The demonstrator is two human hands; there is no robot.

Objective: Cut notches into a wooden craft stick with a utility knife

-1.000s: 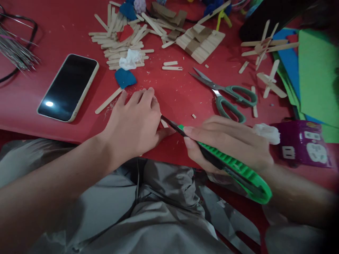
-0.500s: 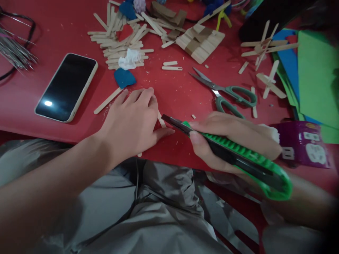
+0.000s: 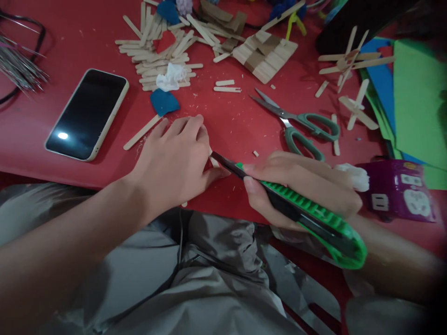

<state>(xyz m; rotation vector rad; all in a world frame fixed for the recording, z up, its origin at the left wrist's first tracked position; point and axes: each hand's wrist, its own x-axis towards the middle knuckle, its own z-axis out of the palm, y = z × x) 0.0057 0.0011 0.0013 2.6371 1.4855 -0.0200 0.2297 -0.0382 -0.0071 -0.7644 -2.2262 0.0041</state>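
My left hand lies curled on the red table, pressing a wooden craft stick down. Only short parts of that stick show, between thumb and forefinger; the palm hides the rest. My right hand is wrapped around a green and black utility knife, thumb and forefinger near its front end. The knife's dark blade points left, its tip at the stick beside my left forefinger. Past my left fingertips rest another craft stick and a blue scrap. A small wood offcut sits near the blade.
Scissors with grey-green handles lie open beyond my right hand. A phone is at left, near metal wires. Craft sticks are heaped at the back. Crossed sticks, green paper and a purple packet lie right.
My right hand and the utility knife have shifted slightly left, bringing the blade tip up to the craft stick. My left hand has stayed in place.
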